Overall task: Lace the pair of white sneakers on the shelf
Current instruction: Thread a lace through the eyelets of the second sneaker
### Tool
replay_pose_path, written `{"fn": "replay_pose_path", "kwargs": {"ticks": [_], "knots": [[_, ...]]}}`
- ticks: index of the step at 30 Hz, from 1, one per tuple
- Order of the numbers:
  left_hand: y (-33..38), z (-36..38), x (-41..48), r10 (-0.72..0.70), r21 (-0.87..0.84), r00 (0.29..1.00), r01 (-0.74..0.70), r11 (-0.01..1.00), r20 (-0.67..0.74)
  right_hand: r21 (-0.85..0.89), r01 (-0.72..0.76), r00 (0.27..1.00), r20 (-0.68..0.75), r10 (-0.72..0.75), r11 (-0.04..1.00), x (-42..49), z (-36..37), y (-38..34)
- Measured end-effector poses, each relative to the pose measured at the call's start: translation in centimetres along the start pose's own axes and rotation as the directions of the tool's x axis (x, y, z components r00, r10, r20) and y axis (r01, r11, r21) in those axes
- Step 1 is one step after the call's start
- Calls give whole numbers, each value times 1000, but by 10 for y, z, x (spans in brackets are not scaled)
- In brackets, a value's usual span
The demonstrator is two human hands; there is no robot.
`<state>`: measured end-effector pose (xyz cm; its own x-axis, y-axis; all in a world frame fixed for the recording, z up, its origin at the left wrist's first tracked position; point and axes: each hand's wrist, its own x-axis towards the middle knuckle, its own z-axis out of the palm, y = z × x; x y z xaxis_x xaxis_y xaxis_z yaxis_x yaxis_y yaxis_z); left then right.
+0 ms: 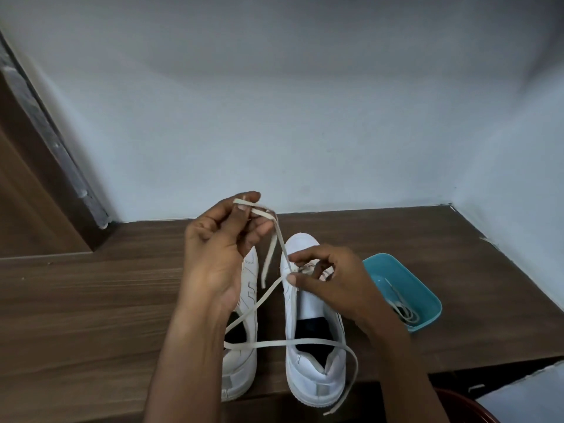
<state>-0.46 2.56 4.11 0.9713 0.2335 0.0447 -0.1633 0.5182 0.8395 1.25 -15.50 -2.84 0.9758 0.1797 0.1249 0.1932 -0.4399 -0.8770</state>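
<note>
Now | teal tub (416, 288) holds coiled lace (404, 311) | beside right sneaker (314, 377)

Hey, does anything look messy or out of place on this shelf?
Nothing spilled or damaged. The lace trails across the left sneaker and right sneaker, its end seemingly dangling off the front of the shelf. A spare lace lies coiled in the teal tray.

2 white sneakers side by side on a wooden shelf (106, 300), 1 lace (274, 343) partly threaded.
The left grip (219, 248), raised above the left sneaker (241, 370), pinches the lace near 1 end. The right grip (329, 279) pinches it at the front eyelets of the right sneaker (314, 377). The slack crosses both sneakers and curls past the right heel. A teal tub (427, 319) just beside the right sneaker holds another lace (403, 309).
</note>
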Motion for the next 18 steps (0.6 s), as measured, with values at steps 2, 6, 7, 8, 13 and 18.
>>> {"fn": "replay_pose_path", "kwargs": {"ticks": [2, 6, 7, 8, 13, 18], "knots": [[3, 0, 1, -62, -184, 998, 66, 981, 27, -98, 77, 996, -28, -80, 992, 2, 11, -1], [-2, -22, 7, -102, 161, 994, 95, 982, 38, -3, 202, 977, -72, -202, 979, 5, 20, -6], [-8, -29, 10, -116, 387, 993, 92, 918, 38, 129, 204, 977, -91, -193, 970, 4, 19, -10], [-12, -34, 11, -123, 594, 992, 80, 800, 32, 249, 200, 978, -116, -176, 948, 4, 17, -14], [-26, -41, 11, -249, 886, 932, -130, 444, 262, 525, 224, 973, -173, -155, 821, 1, 18, -36], [-39, -26, 6, -178, 863, 920, -240, 444, 348, 687, 184, 982, -157, -104, 703, -2, 19, -52]]}}
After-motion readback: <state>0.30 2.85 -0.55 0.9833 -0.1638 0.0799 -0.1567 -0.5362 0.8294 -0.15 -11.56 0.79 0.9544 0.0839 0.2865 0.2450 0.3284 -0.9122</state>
